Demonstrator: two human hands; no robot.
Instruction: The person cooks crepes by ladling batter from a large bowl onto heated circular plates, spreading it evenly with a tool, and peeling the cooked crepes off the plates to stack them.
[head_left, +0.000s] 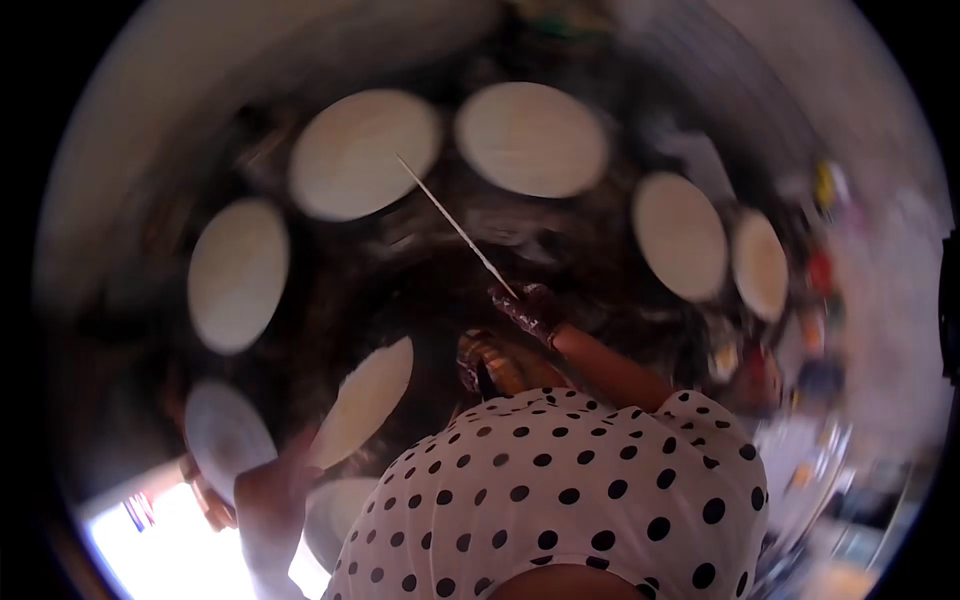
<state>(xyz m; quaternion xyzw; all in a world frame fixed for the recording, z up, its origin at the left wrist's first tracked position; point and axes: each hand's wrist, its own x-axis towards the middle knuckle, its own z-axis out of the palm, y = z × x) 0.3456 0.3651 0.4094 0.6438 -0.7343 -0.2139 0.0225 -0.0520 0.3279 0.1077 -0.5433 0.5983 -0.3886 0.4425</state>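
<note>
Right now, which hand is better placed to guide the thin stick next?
Right, probably: the right hand holds the stick, whose far tip overlaps a pale disc in view. The left hand cannot be surely identified.

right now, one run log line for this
right hand: holding thin stick | stick tip: overlaps pale disc in view | lower-left hand: blurred

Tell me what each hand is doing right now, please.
Left hand: blurred, closed on a pale sheet.
Right hand: closed around a thin stick.

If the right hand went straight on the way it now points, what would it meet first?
Probably the large pale disc ahead and to the left, which the thin stick in the right hand overlaps; depth is unclear.
</note>
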